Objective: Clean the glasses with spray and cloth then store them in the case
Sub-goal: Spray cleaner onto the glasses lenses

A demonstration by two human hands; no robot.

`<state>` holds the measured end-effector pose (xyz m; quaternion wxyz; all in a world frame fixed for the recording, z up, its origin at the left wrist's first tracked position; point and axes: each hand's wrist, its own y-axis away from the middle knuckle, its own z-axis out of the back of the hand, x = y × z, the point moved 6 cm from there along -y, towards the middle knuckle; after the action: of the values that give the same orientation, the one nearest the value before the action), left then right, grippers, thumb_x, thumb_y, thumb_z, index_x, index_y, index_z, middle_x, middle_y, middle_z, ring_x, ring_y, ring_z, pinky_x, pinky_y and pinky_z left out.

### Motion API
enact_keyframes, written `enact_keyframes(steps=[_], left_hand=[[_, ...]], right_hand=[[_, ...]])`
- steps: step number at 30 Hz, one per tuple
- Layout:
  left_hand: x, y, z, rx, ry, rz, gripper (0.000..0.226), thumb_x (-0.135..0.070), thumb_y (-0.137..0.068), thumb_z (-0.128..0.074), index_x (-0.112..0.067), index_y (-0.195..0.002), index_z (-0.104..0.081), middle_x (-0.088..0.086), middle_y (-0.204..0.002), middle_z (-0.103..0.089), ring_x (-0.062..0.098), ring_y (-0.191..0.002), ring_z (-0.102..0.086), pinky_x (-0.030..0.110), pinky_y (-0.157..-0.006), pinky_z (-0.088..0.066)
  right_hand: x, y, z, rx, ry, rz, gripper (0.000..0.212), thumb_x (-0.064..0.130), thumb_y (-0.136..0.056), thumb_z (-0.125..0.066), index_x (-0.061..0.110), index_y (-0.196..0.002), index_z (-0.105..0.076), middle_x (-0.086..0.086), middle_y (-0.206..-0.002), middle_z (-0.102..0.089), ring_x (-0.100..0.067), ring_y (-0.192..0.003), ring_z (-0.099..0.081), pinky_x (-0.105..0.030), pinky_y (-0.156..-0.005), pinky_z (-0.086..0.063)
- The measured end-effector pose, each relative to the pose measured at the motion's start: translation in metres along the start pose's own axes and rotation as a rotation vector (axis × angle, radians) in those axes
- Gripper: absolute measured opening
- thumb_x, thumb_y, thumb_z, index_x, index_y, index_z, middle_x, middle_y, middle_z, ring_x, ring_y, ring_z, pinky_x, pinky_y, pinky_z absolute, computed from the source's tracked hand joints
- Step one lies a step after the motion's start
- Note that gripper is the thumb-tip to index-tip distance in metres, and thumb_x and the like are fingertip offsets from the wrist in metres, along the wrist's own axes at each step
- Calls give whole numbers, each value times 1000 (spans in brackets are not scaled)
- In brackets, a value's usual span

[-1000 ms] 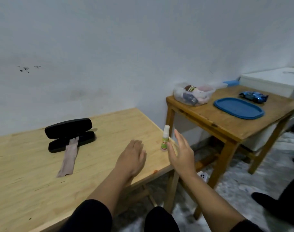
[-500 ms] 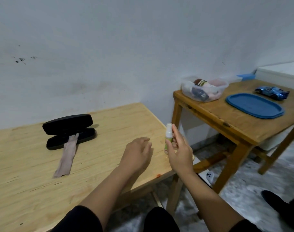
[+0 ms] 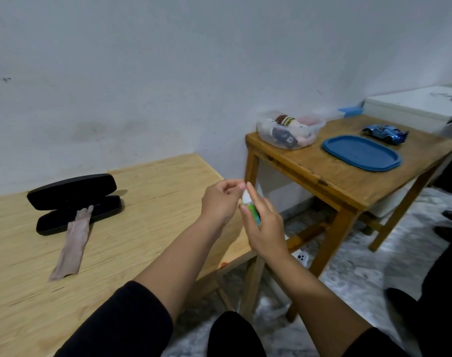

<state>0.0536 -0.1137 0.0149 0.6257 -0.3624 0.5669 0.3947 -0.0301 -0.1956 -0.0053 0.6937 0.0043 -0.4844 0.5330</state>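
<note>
- The black case (image 3: pixel 73 202) lies open on the light wooden table (image 3: pixel 142 228), far to the left of both hands; whether the glasses sit inside it cannot be told.
- The cloth (image 3: pixel 74 240) lies flat on the table with its far end draped over the case's front half; nothing holds it.
- The left hand (image 3: pixel 221 202) has its fingertips curled in at the white cap of the spray bottle (image 3: pixel 250 208), seemingly pinching it.
- The right hand (image 3: pixel 264 228) grips the bottle's body, lifted clear of the table near its right edge.
- The step looks like uncapping the spray. Next, I judge, comes pulling the cap off, then fetching the glasses to spray them.
</note>
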Motion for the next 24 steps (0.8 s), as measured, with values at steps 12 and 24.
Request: enact_keyframes(steps=[12,24], left_hand=[[-6,-16,10,-130,270,101,16,-4,-84,-58,-13,-73,-67,-1,-67,-67,13,-69,-61,29,-72,-50],[12,-3,32,-67,-312,-145,11,-24,-79,-69,-24,-90,-68,-7,-84,-70,4,-82,-64,18,-75,-45]], right_hand=[[10,0,-1,58,35,40,52,26,-96,-43,25,-145,-24,-1,-104,-49,-9,-85,-49,-15,-69,-35],[-5,17,5,30,-198,-73,46,36,-92,-39,44,-137,-31,3,-137,-50,-20,-111,-55,-43,-92,-49]])
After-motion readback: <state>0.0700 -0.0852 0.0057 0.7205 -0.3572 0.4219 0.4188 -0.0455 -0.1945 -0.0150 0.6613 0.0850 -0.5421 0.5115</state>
